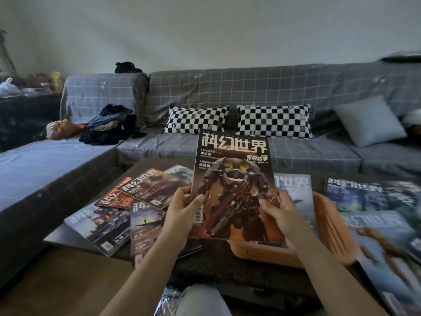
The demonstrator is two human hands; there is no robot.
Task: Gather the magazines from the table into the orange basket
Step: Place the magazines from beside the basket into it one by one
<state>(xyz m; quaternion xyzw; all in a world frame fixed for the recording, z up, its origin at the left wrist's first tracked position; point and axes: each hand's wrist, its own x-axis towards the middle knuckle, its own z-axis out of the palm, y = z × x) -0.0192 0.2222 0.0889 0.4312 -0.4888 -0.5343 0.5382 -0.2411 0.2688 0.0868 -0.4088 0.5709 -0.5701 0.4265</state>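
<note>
Above the orange basket [330, 229] on the desk [205, 265], robot-cover magazine [232, 179] upright, left hand [182, 208] and right hand [280, 210] gripping its lower edges, other magazines [127, 201] spread around the desk

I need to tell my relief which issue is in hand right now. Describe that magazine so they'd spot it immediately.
Start at the grey checked sofa, then drop to the dark table in front of it. Above the orange basket, the left hand and right hand hold the magazine upright by its lower edges. Unlike the issues lying flat, its dark cover shows an armoured robot with yellow eyes.
</note>
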